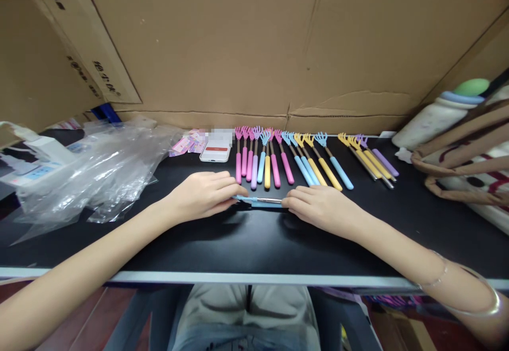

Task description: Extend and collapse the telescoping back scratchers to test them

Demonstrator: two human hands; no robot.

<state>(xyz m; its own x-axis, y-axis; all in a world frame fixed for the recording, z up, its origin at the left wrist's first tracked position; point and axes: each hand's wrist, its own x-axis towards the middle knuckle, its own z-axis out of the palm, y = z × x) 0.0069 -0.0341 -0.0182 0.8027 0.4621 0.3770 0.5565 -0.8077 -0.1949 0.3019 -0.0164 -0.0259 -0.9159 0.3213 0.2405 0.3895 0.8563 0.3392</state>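
Observation:
A light-blue back scratcher (269,200) with a metal rod lies crosswise between my hands, just above the front part of the black table. The fingers of my left hand (209,193) are closed on its blue left end. My right hand (320,208) pinches the other end, and its fingers cover that part. Beyond my hands, several back scratchers with pink handles (275,170) lie in a row, claws pointing away, among blue, yellow and purple ones. Farther right is a small group with yellow claws and bare metal rods (368,164), beside a purple-handled one (385,163).
Crumpled clear plastic bags (119,165) cover the left side near a white power strip (40,168). A phone (216,152) lies behind my left hand. At right stand a white bottle (431,115) and a bag with brown handles (457,163). Cardboard (238,49) walls the back.

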